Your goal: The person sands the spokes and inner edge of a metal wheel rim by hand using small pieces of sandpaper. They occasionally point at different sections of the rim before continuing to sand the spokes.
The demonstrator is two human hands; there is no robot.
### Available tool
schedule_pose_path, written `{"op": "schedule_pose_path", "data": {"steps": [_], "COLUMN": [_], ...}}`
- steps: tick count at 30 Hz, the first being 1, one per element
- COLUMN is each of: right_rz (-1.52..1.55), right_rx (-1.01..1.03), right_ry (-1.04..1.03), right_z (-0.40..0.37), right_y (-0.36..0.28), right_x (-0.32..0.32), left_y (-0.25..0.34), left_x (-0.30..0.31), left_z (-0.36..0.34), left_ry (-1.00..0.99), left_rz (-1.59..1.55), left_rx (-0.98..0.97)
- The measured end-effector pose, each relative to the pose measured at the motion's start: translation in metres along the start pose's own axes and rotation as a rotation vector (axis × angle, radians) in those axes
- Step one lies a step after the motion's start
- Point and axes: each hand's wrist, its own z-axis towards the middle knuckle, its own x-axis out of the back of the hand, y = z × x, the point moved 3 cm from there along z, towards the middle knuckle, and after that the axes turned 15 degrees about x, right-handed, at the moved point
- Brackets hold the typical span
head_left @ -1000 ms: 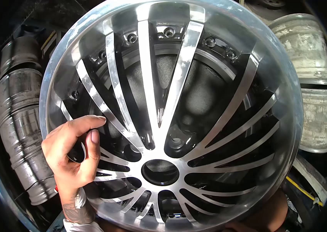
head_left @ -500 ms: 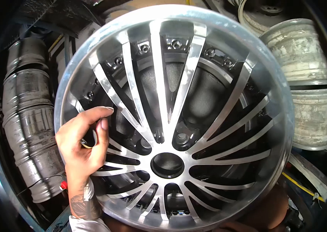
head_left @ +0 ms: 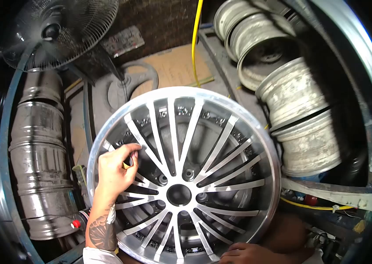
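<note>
A large silver multi-spoke wheel (head_left: 176, 179) fills the middle, its face towards me. My left hand (head_left: 117, 171) is over the wheel's left side, by the upper-left spokes. Its thumb and forefinger are pinched near their tips; a bit of something small and yellow shows between the curled fingers, too hidden to name. A tattooed forearm leads down to a pale sleeve. At the bottom right, my right hand (head_left: 248, 254) is in shade, its fingers bent over the lower lip of the wheel.
Stacked metal rims stand left (head_left: 41, 163) and right (head_left: 306, 141). Behind the wheel are cardboard (head_left: 177, 66), a grey steering-wheel-like ring (head_left: 154, 81) and a hanging yellow hose (head_left: 195, 39). A fan (head_left: 52, 31) is at the upper left. A blue metal frame (head_left: 6, 127) runs down the left.
The wheel looks smaller and lower as the view has drawn back and tilted up. The fan and cardboard have come into sight. My left thumb and forefinger are closer together, and my right hand now shows.
</note>
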Motion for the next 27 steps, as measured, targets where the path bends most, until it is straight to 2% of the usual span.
{"op": "schedule_pose_path", "data": {"steps": [4, 8, 17, 19, 20, 21, 23, 24, 25, 27], "right_rz": [0.075, 0.104, 0.157, 0.064, 0.062, 0.046, -0.057, -0.043, -0.156, -0.203], "right_rx": [0.019, 0.058, 0.205, 0.309, 0.148, 0.253, 0.261, 0.365, 0.357, 0.259], "right_ry": [-0.053, 0.115, -0.001, 0.022, -0.231, -0.164, -0.173, -0.044, -0.076, 0.002], "right_z": [-0.001, 0.004, 0.015, 0.003, -0.004, -0.003, 0.0, 0.002, 0.005, 0.004], "right_y": [-0.001, -0.011, -0.024, -0.021, -0.019, -0.024, -0.033, -0.034, -0.037, -0.04], "right_x": [-0.012, -0.015, -0.005, -0.02, -0.027, -0.024, -0.019, -0.018, -0.013, -0.002], "left_y": [-0.002, -0.006, -0.009, -0.015, -0.017, -0.018, -0.016, -0.005, 0.01, 0.037], "left_x": [0.003, 0.006, 0.005, 0.004, 0.005, 0.004, 0.01, 0.015, 0.018, 0.017], "left_z": [0.0, -0.002, -0.005, -0.006, -0.006, -0.004, -0.008, -0.013, -0.018, -0.033], "left_ry": [0.041, 0.029, 0.041, 0.09, 0.129, 0.197, 0.324, 0.325, 0.321, 0.181], "left_rz": [-0.005, -0.011, -0.033, -0.067, -0.076, -0.082, -0.084, -0.083, -0.079, -0.11], "left_rx": [-0.029, -0.012, -0.076, -0.111, -0.135, -0.184, -0.268, -0.267, -0.32, -0.339]}}
